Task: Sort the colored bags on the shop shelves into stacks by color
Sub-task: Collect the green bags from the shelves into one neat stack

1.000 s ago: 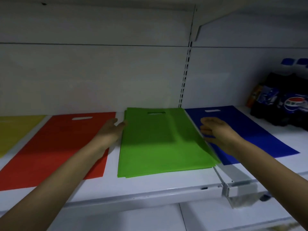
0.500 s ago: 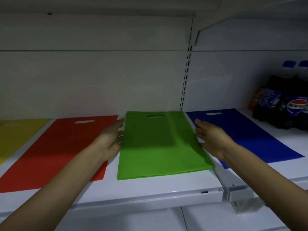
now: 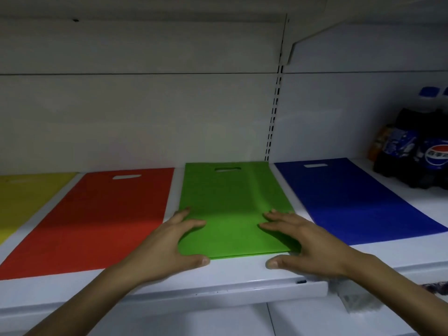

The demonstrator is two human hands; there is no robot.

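On the white shelf [image 3: 242,275], 4 flat stacks lie side by side: yellow bags [image 3: 21,200], red bags [image 3: 97,219], green bags [image 3: 228,204], blue bags [image 3: 351,200]. The left hand [image 3: 169,248] lies open and flat on the green stack's near left corner, the right hand [image 3: 308,241] open on its near right corner, thumbs on the shelf. Cola bottles [image 3: 421,151] stand far right.

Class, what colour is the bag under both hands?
Green, clearest in the head view.
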